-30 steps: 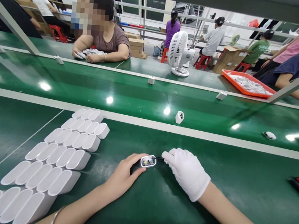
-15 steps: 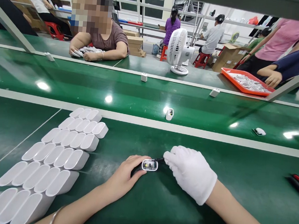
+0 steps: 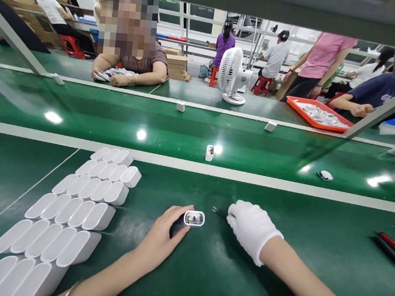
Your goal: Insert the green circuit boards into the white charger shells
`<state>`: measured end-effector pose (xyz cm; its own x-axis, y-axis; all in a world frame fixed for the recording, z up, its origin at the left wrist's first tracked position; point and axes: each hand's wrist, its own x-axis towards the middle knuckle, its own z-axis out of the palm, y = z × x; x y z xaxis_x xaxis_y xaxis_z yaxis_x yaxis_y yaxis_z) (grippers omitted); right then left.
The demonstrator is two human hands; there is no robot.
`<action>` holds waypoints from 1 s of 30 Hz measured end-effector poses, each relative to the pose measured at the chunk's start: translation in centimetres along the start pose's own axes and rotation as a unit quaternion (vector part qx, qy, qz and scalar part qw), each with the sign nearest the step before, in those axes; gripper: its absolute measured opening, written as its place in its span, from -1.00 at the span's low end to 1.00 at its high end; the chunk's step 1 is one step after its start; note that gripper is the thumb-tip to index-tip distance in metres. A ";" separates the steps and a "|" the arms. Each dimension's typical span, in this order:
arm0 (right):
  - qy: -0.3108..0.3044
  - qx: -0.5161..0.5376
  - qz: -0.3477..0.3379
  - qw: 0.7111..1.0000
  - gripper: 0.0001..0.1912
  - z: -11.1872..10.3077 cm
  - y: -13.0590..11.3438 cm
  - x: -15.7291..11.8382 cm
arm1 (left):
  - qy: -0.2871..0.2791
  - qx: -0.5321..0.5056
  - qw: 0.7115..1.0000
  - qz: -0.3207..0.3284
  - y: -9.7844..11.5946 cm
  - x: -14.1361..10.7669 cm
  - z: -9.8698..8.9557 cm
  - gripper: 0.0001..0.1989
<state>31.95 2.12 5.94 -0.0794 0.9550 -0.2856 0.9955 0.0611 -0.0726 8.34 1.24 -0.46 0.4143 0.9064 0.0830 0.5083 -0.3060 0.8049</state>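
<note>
My bare left hand (image 3: 160, 237) grips a white charger housing (image 3: 185, 218) between thumb and fingers. Its oval end faces me uncovered, with circuit parts showing inside. To the right of it, my white-gloved right hand (image 3: 253, 231) holds dark tweezers (image 3: 220, 211), whose tips point left and stand a little apart from the housing. Most of the tweezers' length is hidden by the glove. Left of my hands, rows of white oval-ended housings (image 3: 84, 214) lie side by side on the green table.
On the green conveyor (image 3: 163, 140) beyond sit an unclosed charger (image 3: 210, 153) and a small white-and-dark piece (image 3: 325, 176). Red-and-black-handled pliers (image 3: 394, 250) lie at right. A fan (image 3: 230, 75) and an orange tray (image 3: 330, 127) stand across the line, where co-workers sit.
My right hand has drawn the tweezers back to the right, away from the housing's mouth. Pieces on the conveyor have shifted left. The view has tilted slightly.
</note>
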 end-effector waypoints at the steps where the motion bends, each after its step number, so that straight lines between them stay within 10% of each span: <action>1: 0.020 0.008 -0.016 1.000 -0.80 0.4 -0.4 -0.2 | 0.000 0.000 1.000 0.004 0.0 0.0 0.0 -0.60; 6: 0.123 0.110 -0.186 0.969 -0.40 3.1 -4.3 -0.5 | 0.018 -0.012 1.000 -0.003 -0.3 -0.5 0.4 -0.29; 10: 0.084 0.199 -0.213 0.953 -0.75 3.8 -5.4 1.3 | 0.056 -0.008 0.998 -0.036 -0.5 -0.7 0.6 -0.23; 20: 0.300 0.332 -0.114 0.887 -0.81 -1.3 2.8 13.2 | 0.105 0.037 0.992 -0.060 -0.9 -0.5 0.8 -0.25; 24: 0.292 0.294 -0.180 0.892 -0.62 -0.7 -3.7 13.2 | 0.188 0.053 0.981 -0.014 -0.2 -0.6 0.3 -0.28; 30: 0.171 0.115 -0.404 0.891 -0.70 -1.1 -16.8 12.0 | 0.327 0.142 0.907 0.224 0.3 -1.5 -0.8 -0.57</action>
<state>14.30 12.93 4.81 -0.7061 0.6610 0.2539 0.5804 0.7457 -0.3271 7.28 0.03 0.12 0.1374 0.6236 0.7696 0.6125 -0.6641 0.4288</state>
